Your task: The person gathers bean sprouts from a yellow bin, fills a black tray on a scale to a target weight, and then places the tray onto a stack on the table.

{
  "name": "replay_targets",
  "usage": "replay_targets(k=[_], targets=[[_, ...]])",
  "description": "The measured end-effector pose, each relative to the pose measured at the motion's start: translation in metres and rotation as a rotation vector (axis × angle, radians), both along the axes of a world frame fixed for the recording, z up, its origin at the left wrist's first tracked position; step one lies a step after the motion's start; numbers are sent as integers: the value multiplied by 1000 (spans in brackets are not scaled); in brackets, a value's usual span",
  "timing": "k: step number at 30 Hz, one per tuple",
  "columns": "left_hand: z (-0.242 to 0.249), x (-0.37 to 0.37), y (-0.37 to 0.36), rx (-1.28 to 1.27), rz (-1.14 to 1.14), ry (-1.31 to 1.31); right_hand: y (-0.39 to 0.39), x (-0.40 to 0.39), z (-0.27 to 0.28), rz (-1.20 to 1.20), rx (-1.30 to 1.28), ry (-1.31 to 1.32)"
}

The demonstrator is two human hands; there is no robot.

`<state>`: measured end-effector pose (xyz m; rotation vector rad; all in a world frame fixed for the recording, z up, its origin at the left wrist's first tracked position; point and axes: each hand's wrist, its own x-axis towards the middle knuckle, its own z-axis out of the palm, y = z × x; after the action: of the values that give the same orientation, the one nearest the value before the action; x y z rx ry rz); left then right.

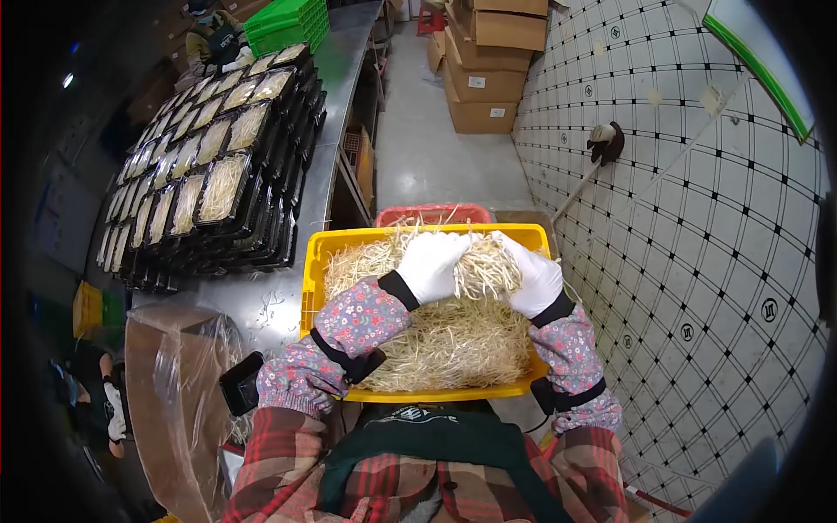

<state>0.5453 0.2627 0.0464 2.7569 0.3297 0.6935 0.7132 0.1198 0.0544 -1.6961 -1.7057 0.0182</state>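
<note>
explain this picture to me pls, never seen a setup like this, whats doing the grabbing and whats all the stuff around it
There's no machine here. The left grip and right grip are simply someone's own hands in white gloves. The single picture comes from a camera worn on that person's head, looking forward and down, so the flowered sleeves reach up from the bottom.

Between them, the hands hold a bunch of pale strands, which look like sprouts, above a yellow crate with more of the same inside. On the left, a metal table carries stacked black trays filled with similar strands, with a green crate behind them.
</note>
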Motion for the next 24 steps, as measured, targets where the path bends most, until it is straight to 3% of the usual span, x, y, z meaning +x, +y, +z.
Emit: replay_targets(k=[2, 4, 8, 10, 11, 12, 14, 17, 19, 21, 22, 23, 24], targets=[[9, -16, 15, 74, -13, -112, 18, -15, 6, 5, 106, -48], [8, -37, 20, 155, 73, -59, 37, -27, -14, 14, 78, -92], [-64, -82, 2, 252, 297, 153, 54, -63, -89, 116, -55, -68], [-99, -114, -35, 134, 313, 466, 27, -81, -132, 333, -416, -199], [-116, -130, -54, 138, 259, 478, 4, -93, -143, 359, -556, -264], [-111, -142, -73, 156, 247, 514, -14, -99, -142, 350, -501, -352], [-85, -157, -100, 63, 181, 511, -43, -96, -146, 446, -525, -268], [-92, -183, -120, -88, 18, 585, -70, -93, -132, 590, -729, -271], [-92, -199, -117, -97, -25, 595, -73, -83, -131, 635, -696, -232], [-80, -208, -107, -505, -169, 742, -62, -68, -129, 781, -711, 150], [-69, -210, -100, -549, -196, 729, -55, -64, -111, 730, -761, 316], [-44, -203, -91, -589, -128, 906, -45, -58, -108, 671, -795, 416], [-39, -201, -79, -619, -87, 855, -32, -53, -105, 536, -834, 376]])
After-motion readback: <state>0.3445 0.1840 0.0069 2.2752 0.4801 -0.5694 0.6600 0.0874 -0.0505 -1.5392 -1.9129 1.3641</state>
